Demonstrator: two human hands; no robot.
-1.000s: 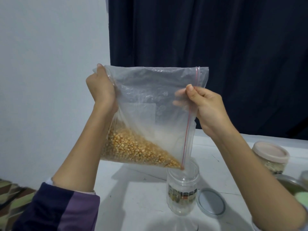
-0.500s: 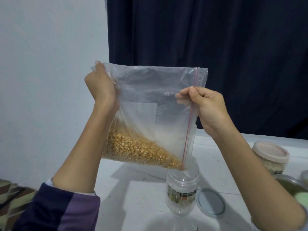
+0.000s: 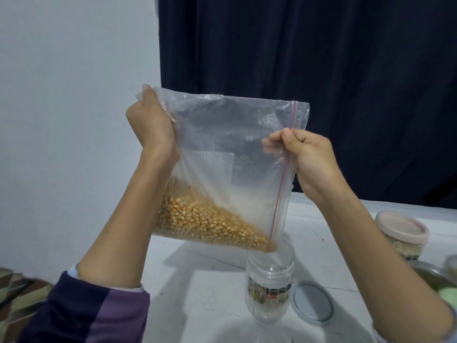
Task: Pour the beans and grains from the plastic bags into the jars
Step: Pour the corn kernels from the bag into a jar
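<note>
Above a white table (image 3: 202, 303) set against a pale wall (image 3: 74, 95) and dark curtain (image 3: 321, 70), a clear zip bag (image 3: 230, 154) of corn kernels (image 3: 202, 224) is gripped by the left hand (image 3: 150, 125) and pinched by the right hand (image 3: 309, 154), its lowest corner tipped over an open jar (image 3: 269, 290); a lid (image 3: 312, 303) lies just beside the jar.

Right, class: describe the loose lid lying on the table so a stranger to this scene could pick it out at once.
Start at the white table and find the open clear jar beneath the bag of corn kernels. Just right of that jar's base lies the loose lid. It is a flat grey disc lying alone on the tabletop, unlike the pinkish lid farther right, which sits on its filled jar.
</note>
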